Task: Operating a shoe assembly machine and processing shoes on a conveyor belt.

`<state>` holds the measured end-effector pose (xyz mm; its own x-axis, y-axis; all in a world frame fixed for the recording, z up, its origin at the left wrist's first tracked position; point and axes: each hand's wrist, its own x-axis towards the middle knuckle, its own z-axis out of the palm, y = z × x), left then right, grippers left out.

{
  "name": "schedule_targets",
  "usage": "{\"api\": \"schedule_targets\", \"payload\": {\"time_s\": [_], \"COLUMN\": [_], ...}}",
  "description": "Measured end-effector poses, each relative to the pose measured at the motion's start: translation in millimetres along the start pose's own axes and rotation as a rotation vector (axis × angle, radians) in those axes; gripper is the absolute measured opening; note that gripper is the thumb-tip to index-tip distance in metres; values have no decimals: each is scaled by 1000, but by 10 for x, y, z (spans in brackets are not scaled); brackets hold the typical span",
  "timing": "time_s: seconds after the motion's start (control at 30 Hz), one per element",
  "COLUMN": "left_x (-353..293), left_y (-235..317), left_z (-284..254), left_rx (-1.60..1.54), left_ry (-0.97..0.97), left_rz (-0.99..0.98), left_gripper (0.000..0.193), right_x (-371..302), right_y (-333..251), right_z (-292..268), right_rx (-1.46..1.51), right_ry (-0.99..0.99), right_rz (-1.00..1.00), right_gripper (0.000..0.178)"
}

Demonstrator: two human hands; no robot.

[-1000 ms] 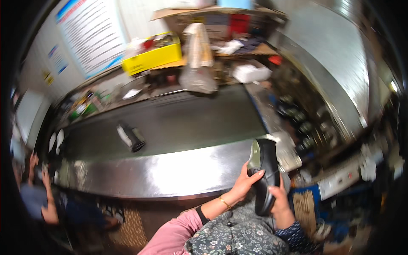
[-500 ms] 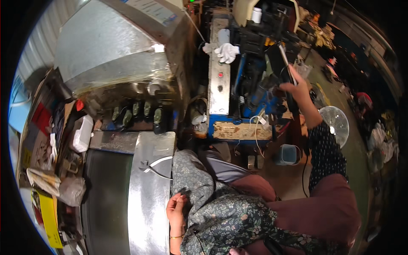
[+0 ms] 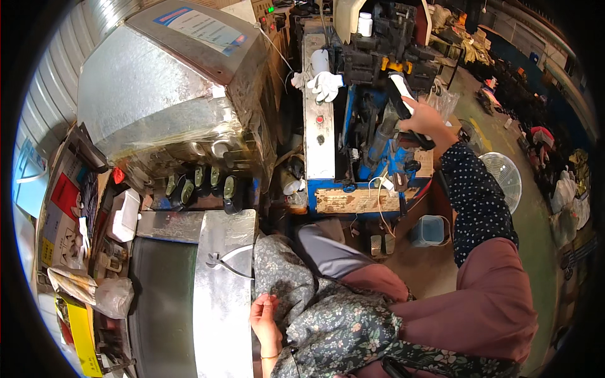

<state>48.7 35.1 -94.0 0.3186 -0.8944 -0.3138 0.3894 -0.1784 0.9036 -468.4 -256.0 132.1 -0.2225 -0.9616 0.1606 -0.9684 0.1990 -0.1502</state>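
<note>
The right hand [image 3: 425, 120] grips a black, white-soled shoe [image 3: 398, 96]; the left hand [image 3: 266, 318], fingers curled narrow, hovers beside the shiny metal tabletop [image 3: 220, 315].

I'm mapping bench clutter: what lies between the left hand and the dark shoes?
In the head view, pale-handled pliers on the metal tabletop lie between the left hand and the dark shoes.

Obstacle by the shoe [image 3: 397, 101]: blue machine [image 3: 377, 146]
</note>
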Motion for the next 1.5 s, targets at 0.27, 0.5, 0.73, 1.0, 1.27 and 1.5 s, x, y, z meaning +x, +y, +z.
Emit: {"api": "schedule_targets", "payload": {"time_s": [0.27, 0.5, 0.73, 1.0, 1.27, 1.5], "left_x": [-92, -133, 192, -207, -678, -372], "left_y": [7, 124, 95, 137, 780, 967], "left_z": [119, -44, -1024, -3371, -4648, -4792], "left_rx": [-57, 25, 509, 1154, 740, 1443], "left_ry": [35, 15, 457, 1593, 1482, 1272], "left_rz": [5, 12, 357, 72, -387, -169], "left_gripper": [15, 16, 31, 85, 63, 92], "right_x": [-72, 199, 619, 1957, 574, -1605], "right_y": [18, -28, 344, 1229, -195, -135], "right_z": [376, 515, 405, 478, 832, 2917], "right_rx": [38, 145, 144, 124, -333, -64], "right_ry": [204, 333, 188, 196, 301, -161], "right_rz": [101, -102, -186, -184, -789, -903], "right_gripper": [85, 77, 73, 81, 41, 29]}}
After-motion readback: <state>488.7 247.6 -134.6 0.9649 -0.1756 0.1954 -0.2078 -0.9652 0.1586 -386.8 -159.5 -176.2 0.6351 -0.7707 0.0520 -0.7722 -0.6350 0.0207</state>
